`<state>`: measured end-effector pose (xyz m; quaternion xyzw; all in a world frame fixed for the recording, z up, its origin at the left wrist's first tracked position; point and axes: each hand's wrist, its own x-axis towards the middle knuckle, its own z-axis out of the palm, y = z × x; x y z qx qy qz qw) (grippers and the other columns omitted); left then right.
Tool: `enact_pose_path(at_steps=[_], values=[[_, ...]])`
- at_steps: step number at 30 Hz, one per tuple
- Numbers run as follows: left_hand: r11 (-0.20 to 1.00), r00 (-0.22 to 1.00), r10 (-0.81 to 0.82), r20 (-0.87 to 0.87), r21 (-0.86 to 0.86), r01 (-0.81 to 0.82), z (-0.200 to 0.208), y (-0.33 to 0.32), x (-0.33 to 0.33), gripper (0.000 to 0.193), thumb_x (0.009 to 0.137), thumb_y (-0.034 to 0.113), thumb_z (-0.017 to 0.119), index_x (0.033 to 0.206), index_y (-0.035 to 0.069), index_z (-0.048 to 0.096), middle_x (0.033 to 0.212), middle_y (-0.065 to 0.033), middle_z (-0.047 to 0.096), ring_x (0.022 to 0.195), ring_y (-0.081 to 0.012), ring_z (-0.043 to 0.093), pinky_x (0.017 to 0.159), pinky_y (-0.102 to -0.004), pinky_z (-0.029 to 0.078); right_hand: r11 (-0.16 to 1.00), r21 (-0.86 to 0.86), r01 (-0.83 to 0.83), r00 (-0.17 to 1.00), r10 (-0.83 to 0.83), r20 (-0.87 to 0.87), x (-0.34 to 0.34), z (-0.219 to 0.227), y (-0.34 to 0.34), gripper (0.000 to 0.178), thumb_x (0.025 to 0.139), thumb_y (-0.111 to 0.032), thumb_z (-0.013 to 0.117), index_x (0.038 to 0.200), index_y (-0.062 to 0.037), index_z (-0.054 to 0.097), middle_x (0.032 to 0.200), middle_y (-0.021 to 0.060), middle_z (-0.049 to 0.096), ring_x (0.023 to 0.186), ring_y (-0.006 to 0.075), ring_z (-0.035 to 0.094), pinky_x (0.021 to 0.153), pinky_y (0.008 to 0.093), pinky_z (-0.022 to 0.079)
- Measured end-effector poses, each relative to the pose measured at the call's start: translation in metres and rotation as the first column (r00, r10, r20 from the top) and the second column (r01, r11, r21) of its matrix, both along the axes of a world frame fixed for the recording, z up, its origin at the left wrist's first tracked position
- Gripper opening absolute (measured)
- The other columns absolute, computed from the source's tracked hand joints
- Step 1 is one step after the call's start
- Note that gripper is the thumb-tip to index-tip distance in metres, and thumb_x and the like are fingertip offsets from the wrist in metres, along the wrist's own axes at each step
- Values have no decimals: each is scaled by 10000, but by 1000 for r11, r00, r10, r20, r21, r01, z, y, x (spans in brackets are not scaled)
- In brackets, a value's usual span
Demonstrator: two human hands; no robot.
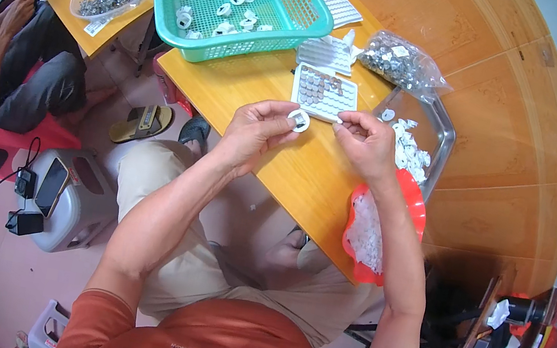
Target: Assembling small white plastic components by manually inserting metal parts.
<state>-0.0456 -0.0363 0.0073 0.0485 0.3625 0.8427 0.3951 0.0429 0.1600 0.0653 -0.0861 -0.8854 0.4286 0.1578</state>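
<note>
My left hand [259,133] pinches a small round white plastic part [299,121] with a dark opening in its middle, held above the yellow table. To its right, my right hand [367,143] is closed, thumb against fingertips, by the near right corner of a white compartment tray [336,102]. A tiny pale bit shows at those fingertips, too small to name. Brownish-grey round pieces fill part of the tray. Under my right forearm stands a red scalloped dish [406,189] of small whitish pieces. Beyond it, a metal tray [442,139] holds loose white parts.
A green plastic basket [172,17] with white parts stands at the table's far left. Further white trays [340,12] and a clear bag of metal pieces [399,57] lie at the back. At left, a person sits beside a grey stool [74,212] bearing a phone [53,186].
</note>
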Motion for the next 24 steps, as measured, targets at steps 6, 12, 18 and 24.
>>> enact_pose_path(at_steps=[6, 12, 18, 24], values=[[999, 999, -24, 27, 38, 23, -3, 1, 3, 307, 895, -7, 614, 1198, -44, 582, 1108, -122, 653, 964, -167, 658, 840, -240, 571, 1000, -4, 0, 1000, 0, -22, 6, 0, -8, 175, 798, -44, 698, 949, 43, 685, 797, 79, 691, 695, 92, 634, 636, 237, 515], [993, 997, -49, 64, 107, 41, -2, -1, 7, 344, 881, -32, 617, 1219, -51, 557, 1091, -142, 651, 963, -194, 663, 831, -252, 570, 997, 75, -16, 999, 14, 37, 13, 5, -14, 173, 866, -77, 685, 981, 51, 669, 802, 48, 690, 706, 92, 646, 651, 225, 519], [993, 995, -64, 74, 102, 57, 0, -3, 13, 327, 887, -31, 614, 1208, -58, 554, 1095, -155, 647, 975, -214, 661, 845, -264, 571, 997, -66, -43, 998, 46, 44, 19, 1, -20, 152, 892, -69, 665, 997, 41, 672, 842, 48, 688, 737, 99, 648, 679, 228, 525], [993, 995, -76, 60, 96, 70, 2, -5, 17, 303, 891, -25, 618, 1186, -60, 563, 1099, -148, 645, 979, -205, 658, 845, -270, 573, 981, -187, -55, 998, 60, 24, 21, 4, -35, 137, 876, -54, 668, 991, 15, 692, 831, 56, 702, 725, 91, 636, 661, 235, 509]])
